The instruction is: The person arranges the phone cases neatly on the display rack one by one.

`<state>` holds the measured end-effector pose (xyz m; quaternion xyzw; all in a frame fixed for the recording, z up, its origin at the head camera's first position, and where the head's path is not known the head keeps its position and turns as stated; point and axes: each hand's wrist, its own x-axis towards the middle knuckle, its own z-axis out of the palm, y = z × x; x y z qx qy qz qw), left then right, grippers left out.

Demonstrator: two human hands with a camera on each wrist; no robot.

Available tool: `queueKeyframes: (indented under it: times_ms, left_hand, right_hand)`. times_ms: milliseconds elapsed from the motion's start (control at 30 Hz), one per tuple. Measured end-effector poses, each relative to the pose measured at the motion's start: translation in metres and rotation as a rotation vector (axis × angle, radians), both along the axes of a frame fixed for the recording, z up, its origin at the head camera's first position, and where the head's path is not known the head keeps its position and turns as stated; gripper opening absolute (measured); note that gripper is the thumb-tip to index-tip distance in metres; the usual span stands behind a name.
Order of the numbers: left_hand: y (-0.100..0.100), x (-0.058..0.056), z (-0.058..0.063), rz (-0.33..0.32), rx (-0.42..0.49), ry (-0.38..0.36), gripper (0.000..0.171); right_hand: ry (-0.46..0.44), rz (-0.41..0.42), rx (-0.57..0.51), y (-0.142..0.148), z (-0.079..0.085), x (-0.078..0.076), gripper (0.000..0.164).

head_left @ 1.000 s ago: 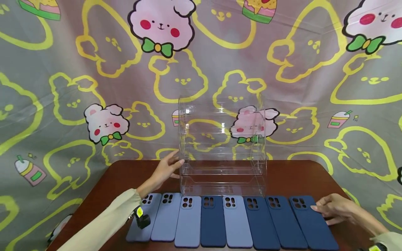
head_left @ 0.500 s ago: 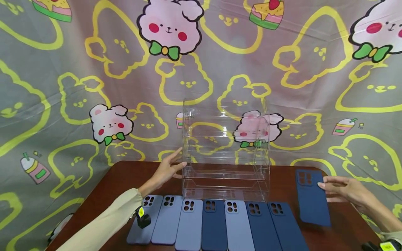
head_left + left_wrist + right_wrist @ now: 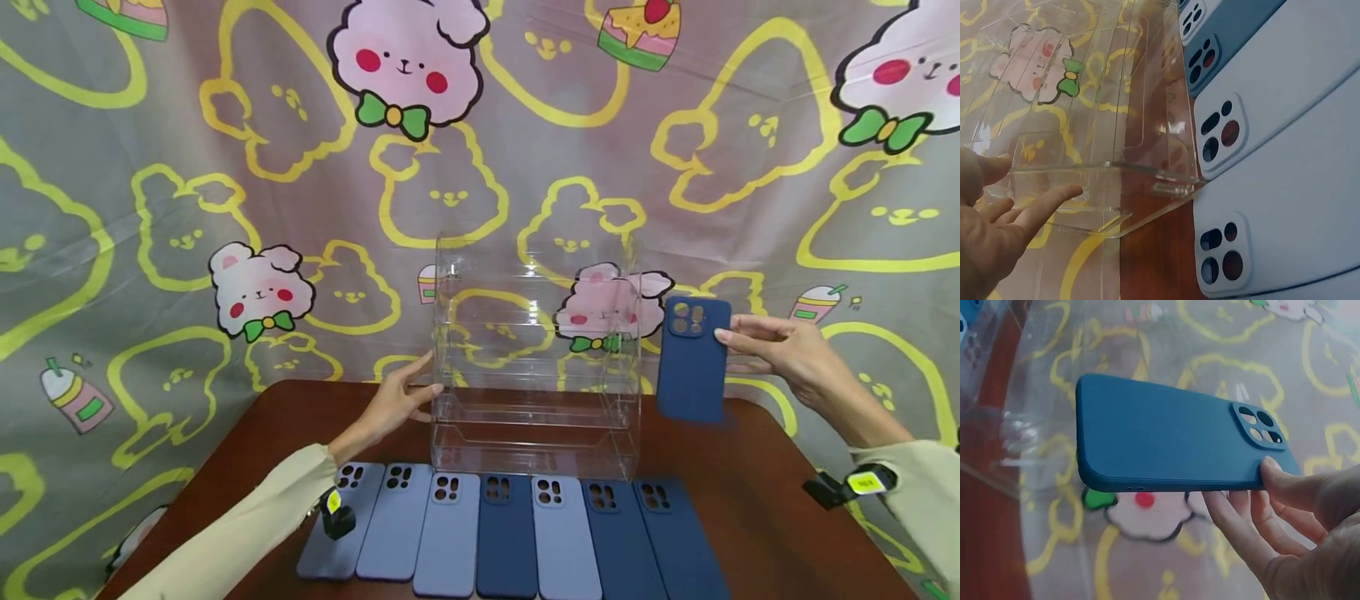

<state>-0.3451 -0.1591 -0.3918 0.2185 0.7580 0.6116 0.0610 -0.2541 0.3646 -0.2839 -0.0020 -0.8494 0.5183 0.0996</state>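
Note:
My right hand pinches a dark blue phone case by its edge near the camera cutouts. Thumb on its back and fingers beneath, as the right wrist view shows, the case is held up in the air. In the head view it hangs upright just right of a clear plastic tiered rack. At the rack's left side my left hand rests its extended fingers against the panel. The left wrist view has that hand right at the transparent side wall.
In front of the rack lies a row of several phone cases, among them a pale blue case and a navy case. The brown table backs onto a cartoon-patterned curtain.
My right hand has picked the rightmost navy phone case off the table and raised it up and leftward beside the rack. The left hand stays at the rack's side.

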Motion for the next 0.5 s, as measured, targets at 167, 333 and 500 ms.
queueKeyframes:
  times_ms: [167,333,500]
  left_hand:
    - [-0.001,0.003,-0.005,-0.003,-0.002,-0.002,0.071]
    - [0.000,0.002,-0.004,0.004,-0.005,-0.007,0.071]
    - [0.000,0.001,-0.001,0.005,-0.011,-0.011,0.072]
  right_hand:
    - [0.006,-0.001,0.041,-0.030,0.023,-0.022,0.079]
    - [0.038,0.037,-0.023,-0.055,0.043,-0.040,0.079]
    - [0.100,0.060,-0.087,-0.077,0.056,-0.056,0.074]
